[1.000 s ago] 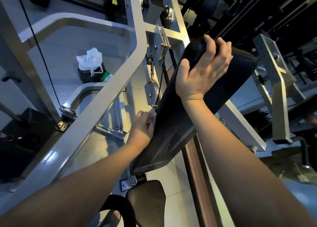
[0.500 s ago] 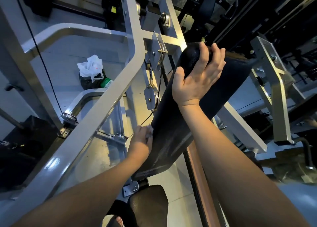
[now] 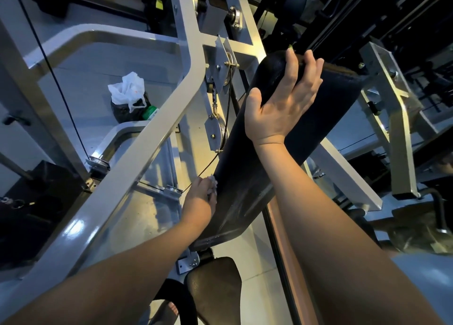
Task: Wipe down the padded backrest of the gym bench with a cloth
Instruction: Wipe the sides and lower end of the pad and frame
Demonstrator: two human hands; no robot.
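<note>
Sliding lower along the backrest (image 3: 245, 177) edge, the left hand (image 3: 199, 197) clutches limp cloth (image 3: 213, 180); the right hand (image 3: 279, 109) grips its firm padded top.

The small pale grey cloth (image 3: 213, 183) is almost wholly buried in the left hand (image 3: 199, 197). Only a crumpled tuft shows at that hand's one o'clock, against the edge of the long black padded backrest (image 3: 245, 177). On the right hand (image 3: 282, 106), the fingertips bend over the pad's top end and pass from sight. Both forearms run off the bottom edge. At six o'clock, the dark rounded seat pad (image 3: 215, 288) and a foot (image 3: 171, 310) are cut off. At ten o'clock, the green object (image 3: 151, 110) beside the white plastic bag (image 3: 127, 89) is too small to identify.
</note>
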